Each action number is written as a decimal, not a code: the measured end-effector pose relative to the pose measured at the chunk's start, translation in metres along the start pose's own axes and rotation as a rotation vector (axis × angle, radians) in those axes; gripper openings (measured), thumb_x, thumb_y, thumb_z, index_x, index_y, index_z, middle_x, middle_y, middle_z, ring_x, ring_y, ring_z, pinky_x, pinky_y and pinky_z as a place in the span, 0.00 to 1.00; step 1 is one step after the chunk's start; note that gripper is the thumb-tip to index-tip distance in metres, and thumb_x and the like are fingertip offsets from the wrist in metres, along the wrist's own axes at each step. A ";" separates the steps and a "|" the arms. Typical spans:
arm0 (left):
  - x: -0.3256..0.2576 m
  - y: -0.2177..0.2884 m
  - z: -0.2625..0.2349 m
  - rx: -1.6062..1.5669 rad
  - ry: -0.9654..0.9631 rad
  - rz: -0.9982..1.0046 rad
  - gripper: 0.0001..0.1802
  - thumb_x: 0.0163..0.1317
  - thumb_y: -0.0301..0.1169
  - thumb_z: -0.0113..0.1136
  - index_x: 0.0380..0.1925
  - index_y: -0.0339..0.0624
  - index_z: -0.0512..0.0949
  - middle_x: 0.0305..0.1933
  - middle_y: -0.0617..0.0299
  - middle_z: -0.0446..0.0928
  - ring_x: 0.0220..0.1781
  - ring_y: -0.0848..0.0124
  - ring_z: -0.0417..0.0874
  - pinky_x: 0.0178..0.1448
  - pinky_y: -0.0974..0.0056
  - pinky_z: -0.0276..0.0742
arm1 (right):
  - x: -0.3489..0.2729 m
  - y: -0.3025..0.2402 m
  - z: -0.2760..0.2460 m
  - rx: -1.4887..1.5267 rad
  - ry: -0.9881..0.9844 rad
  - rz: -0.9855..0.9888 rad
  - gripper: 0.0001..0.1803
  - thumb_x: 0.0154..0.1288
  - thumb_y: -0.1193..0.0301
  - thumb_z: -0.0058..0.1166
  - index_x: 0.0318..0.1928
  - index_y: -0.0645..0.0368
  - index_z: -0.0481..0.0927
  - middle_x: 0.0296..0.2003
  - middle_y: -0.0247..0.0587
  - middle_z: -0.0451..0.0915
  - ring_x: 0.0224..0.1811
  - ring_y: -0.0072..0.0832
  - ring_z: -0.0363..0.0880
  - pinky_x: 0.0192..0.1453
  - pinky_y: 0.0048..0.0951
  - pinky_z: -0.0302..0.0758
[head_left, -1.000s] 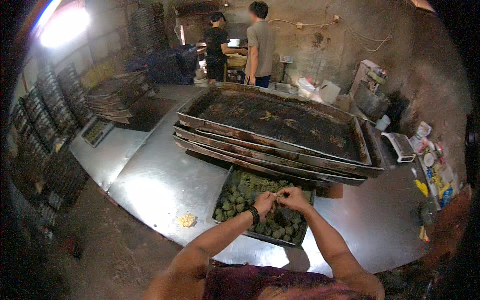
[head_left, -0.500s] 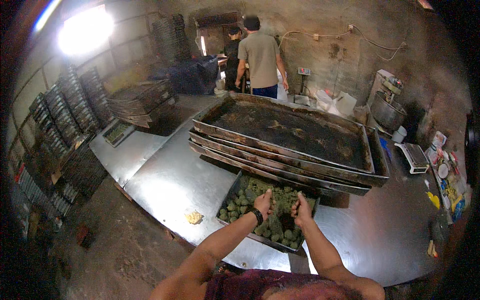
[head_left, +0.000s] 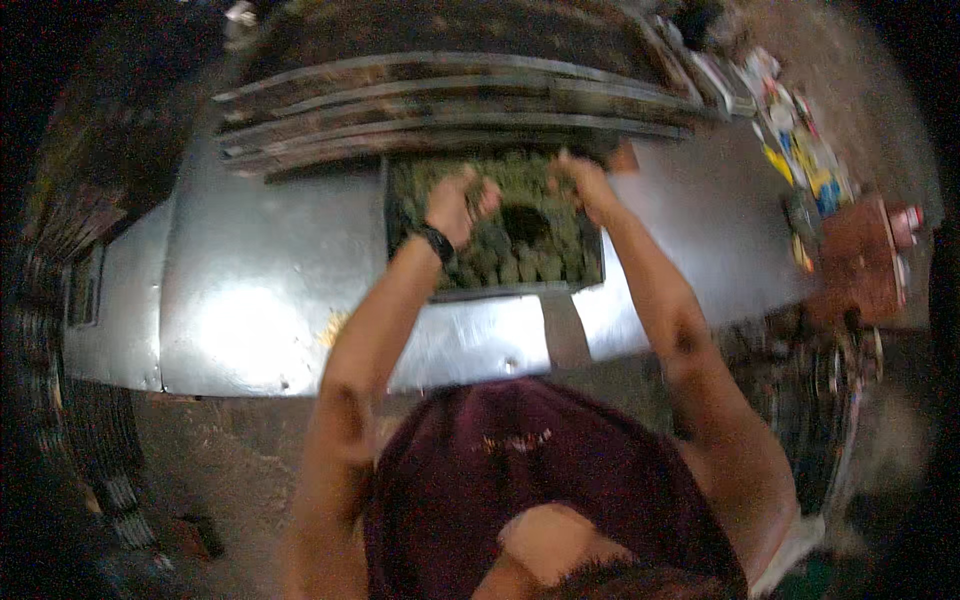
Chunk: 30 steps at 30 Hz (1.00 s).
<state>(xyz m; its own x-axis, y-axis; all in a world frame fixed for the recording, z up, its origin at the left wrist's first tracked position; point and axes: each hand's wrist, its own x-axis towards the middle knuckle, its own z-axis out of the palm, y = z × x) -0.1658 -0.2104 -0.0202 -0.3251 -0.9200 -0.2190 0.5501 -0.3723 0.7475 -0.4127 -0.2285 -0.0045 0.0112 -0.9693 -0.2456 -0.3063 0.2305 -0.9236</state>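
Note:
A dark rectangular tray (head_left: pixel 522 291) on the metal table holds green, crumbly dough-like balls (head_left: pixel 530 265), with several in rows near its front edge. A dark bare patch shows among them. My left hand (head_left: pixel 462 205), with a black band on the wrist, hovers over the tray's left half, its fingers curled inward. Above the right rear corner of the tray, my right hand (head_left: pixel 585 188) also has bent fingers close together. Motion blur hides what, if anything, either hand pinches.
Behind the tray rises a stack of large, blackened baking trays (head_left: pixel 450 100). The shiny metal table (head_left: pixel 270 260) spreads to both sides, with yellowish crumbs (head_left: pixel 333 328) by my left forearm. Colourful small items (head_left: pixel 810 165) and a reddish-brown box-like surface (head_left: pixel 858 262) are at the right.
The view has tilted down, so the back wall and the two people are out of sight. Both hands remain over the tray; the left one has turned with its fingers curled inward.

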 end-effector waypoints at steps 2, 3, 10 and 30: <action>0.002 0.006 -0.010 -0.108 0.083 -0.097 0.18 0.68 0.43 0.39 0.36 0.39 0.68 0.32 0.53 0.74 0.34 0.63 0.77 0.35 0.62 0.77 | -0.024 -0.046 0.024 0.308 -0.045 0.136 0.21 0.63 0.56 0.46 0.46 0.60 0.74 0.32 0.32 0.77 0.27 0.20 0.67 0.26 0.24 0.64; 0.005 0.006 -0.009 -0.145 0.060 -0.140 0.18 0.68 0.44 0.38 0.36 0.40 0.68 0.31 0.53 0.74 0.34 0.63 0.77 0.35 0.62 0.77 | -0.023 -0.041 0.028 0.171 -0.058 0.093 0.20 0.62 0.58 0.48 0.46 0.60 0.74 0.34 0.33 0.77 0.28 0.21 0.69 0.27 0.24 0.65; 0.019 -0.009 -0.007 -0.271 0.025 -0.309 0.35 0.62 0.63 0.26 0.36 0.40 0.67 0.30 0.55 0.70 0.29 0.64 0.70 0.32 0.59 0.68 | -0.052 -0.063 0.058 -0.635 -0.028 -0.595 0.19 0.51 0.69 0.60 0.46 0.57 0.78 0.41 0.46 0.79 0.39 0.36 0.78 0.42 0.32 0.73; 0.033 -0.051 0.061 -0.014 0.370 -0.117 0.10 0.66 0.34 0.38 0.32 0.39 0.67 0.27 0.58 0.67 0.27 0.67 0.68 0.25 0.65 0.65 | 0.037 -0.039 -0.011 -0.187 -0.677 -0.380 0.07 0.50 0.70 0.60 0.31 0.56 0.80 0.26 0.33 0.80 0.29 0.21 0.78 0.33 0.26 0.74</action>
<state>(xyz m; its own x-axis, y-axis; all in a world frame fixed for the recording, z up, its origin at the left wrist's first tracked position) -0.2515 -0.2143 -0.0278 -0.0881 -0.8525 -0.5153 0.5373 -0.4763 0.6960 -0.4103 -0.2746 0.0258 0.7038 -0.7026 -0.1049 -0.3198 -0.1815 -0.9299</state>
